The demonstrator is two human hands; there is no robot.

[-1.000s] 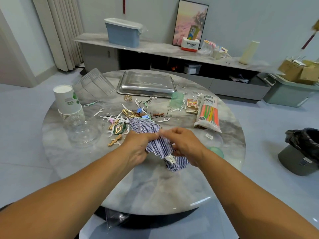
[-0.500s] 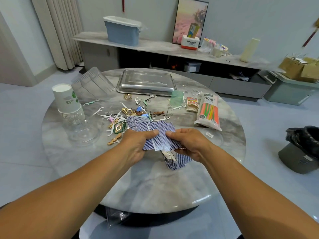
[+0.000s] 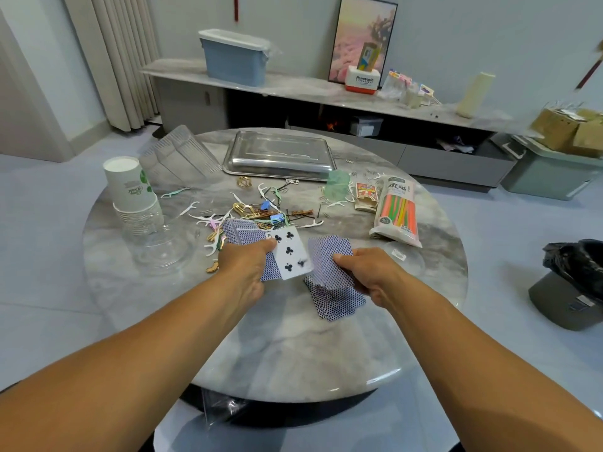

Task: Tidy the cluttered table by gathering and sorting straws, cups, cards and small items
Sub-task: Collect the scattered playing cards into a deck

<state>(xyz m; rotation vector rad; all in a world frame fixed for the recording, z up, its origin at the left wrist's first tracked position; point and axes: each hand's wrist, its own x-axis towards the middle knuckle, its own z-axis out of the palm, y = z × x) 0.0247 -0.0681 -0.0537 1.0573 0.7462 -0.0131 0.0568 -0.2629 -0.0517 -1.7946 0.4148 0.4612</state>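
The table (image 3: 280, 340) fills the frame centre, with both forearms entering from the lower corners. Compared with half a second ago, the hands have separated: they were joined over one overlapping spread of cards at centre and now stand apart, each with its own share. The left hand (image 3: 243, 272) pinches a fan of cards (image 3: 243, 236) at centre left, and one card, the five of clubs (image 3: 290, 252), has turned face up at the right edge of that fan. The right hand (image 3: 367, 272) grips a second batch (image 3: 329, 256), backs up, just above a loose stack (image 3: 336, 298) lying on the table. In judgement, card gathering is under way but unfinished: the face-up card needs flipping and the three groups need squaring into one deck. Straws, cups and small items appear untouched. Readable writing, largest first: the white-and-red box (image 3: 362, 80) on the shelf at upper right of centre reads "Panasonic"; the straw pack (image 3: 396, 212) at centre right carries Chinese characters and a "40" too blurred to confirm; the cup stack (image 3: 133, 190) at left bears a green logo that is illegible; the face-up card shows "5". Floss picks and clips (image 3: 254, 210) lie scattered behind the cards.
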